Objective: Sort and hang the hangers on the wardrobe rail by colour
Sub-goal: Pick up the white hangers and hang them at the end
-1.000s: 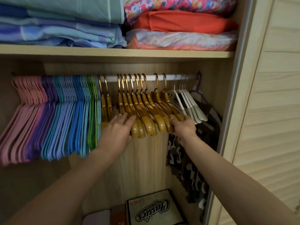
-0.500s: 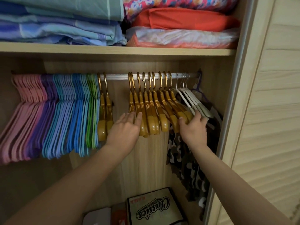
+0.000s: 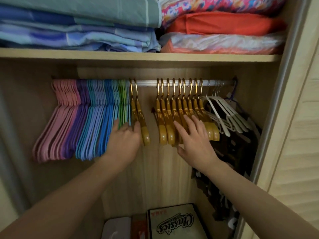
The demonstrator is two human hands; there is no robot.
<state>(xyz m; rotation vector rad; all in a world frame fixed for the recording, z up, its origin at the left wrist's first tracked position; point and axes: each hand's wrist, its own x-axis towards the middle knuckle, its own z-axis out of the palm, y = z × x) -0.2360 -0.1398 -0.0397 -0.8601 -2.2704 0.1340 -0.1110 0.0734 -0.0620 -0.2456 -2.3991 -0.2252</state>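
Note:
A white rail runs under the shelf. From the left it carries pink hangers, purple hangers, blue hangers and green hangers. Two gold hangers hang beside the green ones. After a gap comes a bunch of several gold hangers, then white hangers at the right end. My left hand lies against the two gold hangers, fingers reaching to the green and blue ones. My right hand rests with spread fingers on the gold bunch.
Folded bedding and bagged linens fill the wooden shelf above. Dark patterned clothes hang at the right. A printed box stands on the wardrobe floor. A slatted sliding door bounds the right side.
The gold bunch has been pushed right and packed tight. My left hand has gone left to the two separate gold hangers. My right hand has shifted left onto the gold bunch.

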